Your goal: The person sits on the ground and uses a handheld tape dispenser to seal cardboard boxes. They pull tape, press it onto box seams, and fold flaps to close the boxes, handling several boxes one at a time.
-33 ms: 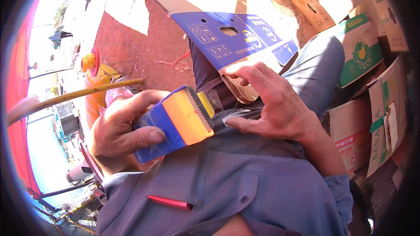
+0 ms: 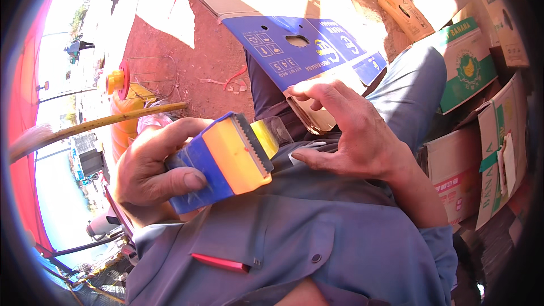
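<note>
My left hand [image 2: 156, 173] is wrapped round a blue and yellow tape dispenser [image 2: 221, 161] with a dark serrated cutting edge. A short piece of clear tape [image 2: 276, 130] sticks out beyond that edge. To its right, my right hand [image 2: 360, 130] is held with fingers curved and apart. A small whitish scrap [image 2: 303, 150] shows by its thumb; whether the thumb touches it I cannot tell. Beyond the right hand, a folded blue and white cardboard carton [image 2: 283, 51] leans across my legs.
Printed cardboard boxes stand at the right, one with a green band [image 2: 464, 68]. A yellowish stick [image 2: 113, 116] reaches in from the left, near a red and yellow reel [image 2: 117, 80]. Reddish ground [image 2: 218, 45] lies ahead. A red pen-like object [image 2: 220, 263] sits at my shirt pocket.
My left hand and the tape dispenser have shifted slightly to the left. My right hand and the carton have hardly moved.
</note>
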Action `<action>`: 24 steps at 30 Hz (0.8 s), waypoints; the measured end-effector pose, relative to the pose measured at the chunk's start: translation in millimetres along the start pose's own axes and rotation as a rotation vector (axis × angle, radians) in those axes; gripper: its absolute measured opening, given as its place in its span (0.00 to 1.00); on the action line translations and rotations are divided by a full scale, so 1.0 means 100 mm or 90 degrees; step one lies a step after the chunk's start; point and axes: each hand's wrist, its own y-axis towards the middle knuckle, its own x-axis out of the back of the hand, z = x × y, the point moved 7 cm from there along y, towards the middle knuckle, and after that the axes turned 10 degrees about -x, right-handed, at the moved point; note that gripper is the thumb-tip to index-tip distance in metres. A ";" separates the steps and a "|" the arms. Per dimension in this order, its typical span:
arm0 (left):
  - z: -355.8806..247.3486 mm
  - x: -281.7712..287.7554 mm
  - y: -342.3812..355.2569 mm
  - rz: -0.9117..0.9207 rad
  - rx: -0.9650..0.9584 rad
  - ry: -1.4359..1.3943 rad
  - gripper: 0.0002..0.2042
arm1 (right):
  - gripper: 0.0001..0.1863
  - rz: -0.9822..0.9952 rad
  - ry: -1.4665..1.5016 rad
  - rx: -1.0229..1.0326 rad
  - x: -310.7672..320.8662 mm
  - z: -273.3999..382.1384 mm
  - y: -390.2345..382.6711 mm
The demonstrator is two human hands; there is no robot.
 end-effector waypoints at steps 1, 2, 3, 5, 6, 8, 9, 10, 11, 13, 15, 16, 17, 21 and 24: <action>-0.03 0.03 -0.09 -0.069 0.024 -0.042 0.35 | 0.40 0.010 0.009 -0.015 -0.01 -0.01 0.02; -0.06 0.05 -0.13 -0.095 0.013 -0.038 0.37 | 0.39 0.021 0.017 -0.030 -0.02 -0.03 0.03; -0.09 0.07 -0.17 -0.118 -0.004 -0.055 0.39 | 0.36 0.030 0.060 -0.031 -0.03 -0.03 0.04; -0.10 0.09 -0.21 -0.133 0.009 -0.065 0.39 | 0.29 0.045 0.144 -0.034 -0.03 -0.03 0.05; -0.10 0.10 -0.19 -0.130 0.002 -0.053 0.39 | 0.26 0.039 0.175 -0.051 -0.03 -0.04 0.06; -0.09 0.11 -0.15 -0.116 -0.014 -0.037 0.39 | 0.18 0.036 0.236 -0.107 -0.04 -0.11 0.06; -0.08 0.10 -0.12 -0.107 -0.024 -0.034 0.38 | 0.10 0.032 0.265 -0.117 -0.03 -0.12 0.06; -0.08 0.10 -0.09 -0.098 -0.034 -0.030 0.38 | 0.09 0.021 0.282 -0.130 -0.02 -0.15 0.05; -0.07 0.08 -0.06 -0.071 -0.032 -0.042 0.36 | 0.08 0.011 0.306 -0.141 -0.01 -0.17 0.04; -0.07 0.07 0.01 -0.028 -0.032 -0.038 0.36 | 0.08 0.019 0.387 -0.178 0.00 -0.24 0.01; -0.06 0.02 0.05 0.029 -0.008 -0.042 0.34 | 0.09 0.050 0.508 -0.225 -0.01 -0.32 -0.02; -0.05 0.01 0.07 0.041 0.023 -0.005 0.34 | 0.10 0.055 0.487 -0.241 0.00 -0.36 -0.03; -0.02 -0.02 0.11 0.074 0.051 0.023 0.33 | 0.10 0.054 0.470 -0.251 0.00 -0.39 -0.03; 0.11 -0.16 0.26 0.081 0.073 0.121 0.29 | 0.12 -0.026 0.329 -0.290 0.05 -0.56 -0.02; 0.15 -0.23 0.38 0.095 0.067 0.161 0.28 | 0.13 -0.110 0.143 -0.284 0.10 -0.67 -0.03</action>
